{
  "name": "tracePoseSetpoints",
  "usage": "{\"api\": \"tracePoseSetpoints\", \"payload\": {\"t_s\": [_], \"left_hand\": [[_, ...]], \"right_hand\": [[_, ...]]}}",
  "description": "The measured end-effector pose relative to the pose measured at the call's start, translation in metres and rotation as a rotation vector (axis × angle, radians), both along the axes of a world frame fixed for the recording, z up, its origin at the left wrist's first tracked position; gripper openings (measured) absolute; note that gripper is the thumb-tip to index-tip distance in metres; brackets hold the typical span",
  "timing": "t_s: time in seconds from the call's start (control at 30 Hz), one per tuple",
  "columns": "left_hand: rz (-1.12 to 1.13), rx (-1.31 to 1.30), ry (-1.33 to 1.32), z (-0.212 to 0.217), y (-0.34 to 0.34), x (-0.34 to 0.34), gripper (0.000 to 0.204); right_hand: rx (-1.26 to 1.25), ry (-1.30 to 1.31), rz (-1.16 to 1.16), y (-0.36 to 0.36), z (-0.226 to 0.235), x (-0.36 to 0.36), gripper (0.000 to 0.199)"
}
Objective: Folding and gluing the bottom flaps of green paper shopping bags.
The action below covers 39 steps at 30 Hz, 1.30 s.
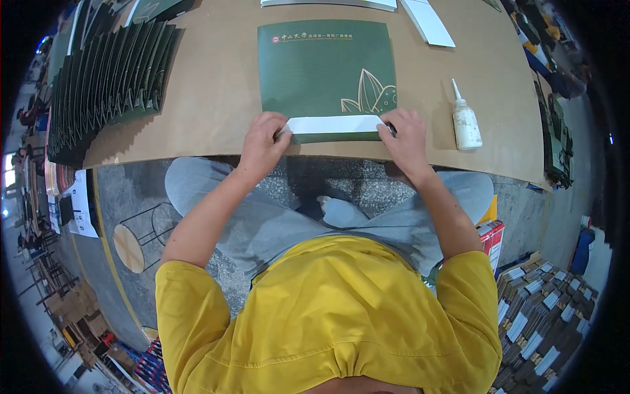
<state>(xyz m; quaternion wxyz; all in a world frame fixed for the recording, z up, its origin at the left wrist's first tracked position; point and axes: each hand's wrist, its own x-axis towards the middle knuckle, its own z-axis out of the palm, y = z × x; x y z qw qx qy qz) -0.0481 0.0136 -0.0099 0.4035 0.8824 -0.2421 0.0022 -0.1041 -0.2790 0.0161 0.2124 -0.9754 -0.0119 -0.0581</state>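
Observation:
A green paper bag [315, 72] with gold line drawings of leaves lies flat on the table in front of me. Across its near end runs a white strip [335, 125] with slanted ends, and a narrow green band shows below it. My left hand [264, 141] pinches the left end of this strip and the bag's edge, thumb and fingers together. At the opposite end my right hand [405, 139] grips the right corner in the same way. A small dark thing shows at the right fingers, too little of it to name.
A white squeeze bottle [466, 125] with a pointed nozzle stands to the right on the brown table [216, 79]. At the left is a row of folded green bags [111, 85]. White strips [428, 23] lie at the far side. A round stool [128, 248] is on the floor.

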Motion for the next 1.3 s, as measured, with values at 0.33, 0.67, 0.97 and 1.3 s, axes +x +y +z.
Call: {"api": "tracePoseSetpoints", "payload": {"t_s": [0.33, 0.67, 0.97, 1.3], "left_hand": [[0.052, 0.418, -0.502, -0.013, -0.076, 0.002, 0.038], [-0.106, 0.468, -0.328, 0.0, -0.039, 0.021, 0.059], [-0.094, -0.369, -0.047, -0.003, 0.003, 0.026, 0.03], [0.243, -0.339, 0.124, -0.014, -0.006, 0.034, 0.017]], "right_hand": [[-0.251, -0.24, 0.034, 0.079, -0.044, 0.043, 0.05], [-0.179, -0.246, 0.254, 0.038, -0.026, 0.048, 0.063], [0.037, -0.649, -0.204, -0.039, 0.004, 0.003, 0.049], [0.433, -0.436, -0.682, -0.13, -0.023, -0.044, 0.056]]}}
